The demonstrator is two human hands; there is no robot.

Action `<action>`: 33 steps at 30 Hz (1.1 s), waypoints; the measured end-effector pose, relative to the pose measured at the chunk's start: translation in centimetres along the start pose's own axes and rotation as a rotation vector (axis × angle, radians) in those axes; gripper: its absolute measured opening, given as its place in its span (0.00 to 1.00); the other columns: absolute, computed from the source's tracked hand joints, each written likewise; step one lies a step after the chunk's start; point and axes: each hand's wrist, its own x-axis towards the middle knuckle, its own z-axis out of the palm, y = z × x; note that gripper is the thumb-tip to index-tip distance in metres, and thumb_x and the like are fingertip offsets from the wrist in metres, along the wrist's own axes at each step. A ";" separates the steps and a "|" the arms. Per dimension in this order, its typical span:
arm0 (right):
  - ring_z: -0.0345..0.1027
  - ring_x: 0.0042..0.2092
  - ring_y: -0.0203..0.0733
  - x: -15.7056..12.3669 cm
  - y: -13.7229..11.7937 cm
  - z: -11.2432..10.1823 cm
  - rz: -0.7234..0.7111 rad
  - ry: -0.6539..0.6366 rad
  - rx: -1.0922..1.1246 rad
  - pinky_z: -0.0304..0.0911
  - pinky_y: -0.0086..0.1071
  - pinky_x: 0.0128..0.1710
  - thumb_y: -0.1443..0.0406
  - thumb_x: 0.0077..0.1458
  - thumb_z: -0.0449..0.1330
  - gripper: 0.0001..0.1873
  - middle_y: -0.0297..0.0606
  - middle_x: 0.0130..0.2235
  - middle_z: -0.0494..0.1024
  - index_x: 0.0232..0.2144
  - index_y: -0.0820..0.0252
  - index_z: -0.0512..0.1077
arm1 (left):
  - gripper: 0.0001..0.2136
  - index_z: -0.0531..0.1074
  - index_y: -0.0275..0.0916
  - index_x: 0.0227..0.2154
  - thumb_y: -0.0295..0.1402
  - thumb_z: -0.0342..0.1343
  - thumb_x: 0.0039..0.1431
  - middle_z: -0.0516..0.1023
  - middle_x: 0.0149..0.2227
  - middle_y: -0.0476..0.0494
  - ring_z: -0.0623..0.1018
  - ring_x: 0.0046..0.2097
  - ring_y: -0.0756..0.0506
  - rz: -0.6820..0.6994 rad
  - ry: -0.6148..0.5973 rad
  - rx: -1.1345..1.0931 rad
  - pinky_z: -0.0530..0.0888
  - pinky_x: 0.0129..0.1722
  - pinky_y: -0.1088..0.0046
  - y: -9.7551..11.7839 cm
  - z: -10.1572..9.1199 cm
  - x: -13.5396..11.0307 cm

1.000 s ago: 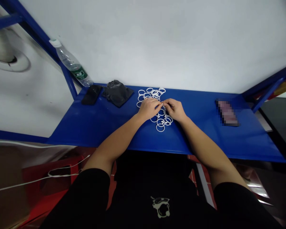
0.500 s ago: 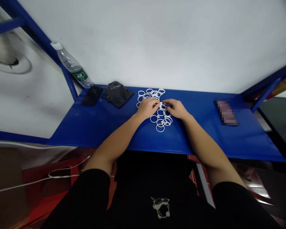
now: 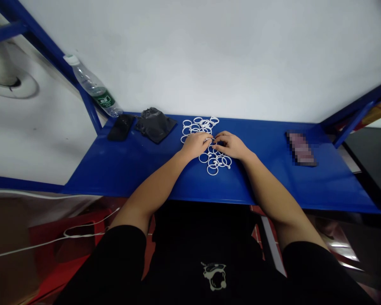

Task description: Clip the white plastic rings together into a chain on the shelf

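Observation:
Many thin white rings with small knobs lie loosely on the blue tabletop, in a back cluster and a front cluster. My left hand is closed, thumb and forefinger pinching a white ring between the clusters. From the other side my right hand meets it with bent fingers, their tips at the same ring. Both hands partly cover rings beneath them, and the exact contact of the right fingertips is small and hard to see.
A black drawstring pouch and a dark phone lie left of the rings. A clear bottle with a green label leans by the blue frame. On the right lies a blurred pinkish item. A white wall rises behind.
My right hand has moved slightly left, its fingers now closer to the left fingertips. A ring at the right of the front cluster has shifted a little outward.

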 end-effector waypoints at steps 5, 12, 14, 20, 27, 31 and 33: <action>0.78 0.48 0.52 0.1 0.2 0.2 0.009 0.000 -0.017 0.73 0.45 0.51 0.48 0.64 0.70 0.17 0.46 0.50 0.84 0.39 0.54 0.82 | 0.07 0.85 0.43 0.50 0.30 0.63 0.75 0.90 0.47 0.41 0.88 0.49 0.42 -0.054 0.139 -0.027 0.83 0.53 0.62 0.2 -0.3 0.2; 0.75 0.40 0.47 0.3 0.6 0.4 0.050 0.171 0.214 0.71 0.42 0.45 0.46 0.70 0.64 0.20 0.41 0.40 0.84 0.39 0.54 0.82 | 0.09 0.83 0.41 0.54 0.31 0.61 0.77 0.90 0.50 0.40 0.88 0.46 0.42 -0.121 0.221 -0.055 0.82 0.51 0.63 0.6 -0.7 0.2; 0.72 0.35 0.43 0.3 0.5 0.3 0.117 0.227 0.353 0.69 0.38 0.37 0.42 0.67 0.65 0.23 0.37 0.35 0.83 0.41 0.53 0.83 | 0.10 0.83 0.41 0.55 0.32 0.60 0.77 0.90 0.48 0.40 0.88 0.45 0.42 -0.144 0.217 -0.053 0.82 0.50 0.63 0.6 -0.7 0.2; 0.69 0.28 0.37 0.6 0.4 0.2 0.278 0.320 0.693 0.67 0.34 0.29 0.38 0.59 0.71 0.27 0.37 0.35 0.85 0.40 0.53 0.83 | 0.10 0.84 0.42 0.52 0.33 0.59 0.77 0.90 0.45 0.42 0.87 0.44 0.43 -0.095 0.167 -0.045 0.80 0.47 0.65 0.5 -0.6 0.2; 0.64 0.25 0.39 0.8 2.2 0.5 0.396 0.466 0.514 0.60 0.34 0.26 0.42 0.65 0.65 0.25 0.31 0.23 0.73 0.37 0.56 0.81 | 0.10 0.86 0.44 0.45 0.37 0.59 0.77 0.89 0.43 0.45 0.86 0.44 0.44 0.142 -0.111 -0.064 0.79 0.47 0.66 1.7 -0.5 -0.4; 0.68 0.26 0.41 0.7 2.3 0.6 0.379 0.446 0.403 0.64 0.36 0.29 0.43 0.64 0.65 0.25 0.32 0.24 0.75 0.45 0.57 0.82 | 0.10 0.86 0.45 0.43 0.43 0.64 0.74 0.87 0.42 0.46 0.85 0.42 0.45 0.150 -0.217 -0.035 0.78 0.43 0.66 2.1 -0.6 -0.6; 0.68 0.24 0.41 0.6 1.8 0.5 0.388 0.418 0.385 0.64 0.37 0.29 0.43 0.64 0.66 0.26 0.30 0.22 0.74 0.50 0.57 0.81 | 0.11 0.86 0.44 0.45 0.45 0.66 0.72 0.86 0.42 0.46 0.84 0.41 0.45 0.133 -0.196 -0.037 0.78 0.43 0.66 1.9 -0.5 -0.5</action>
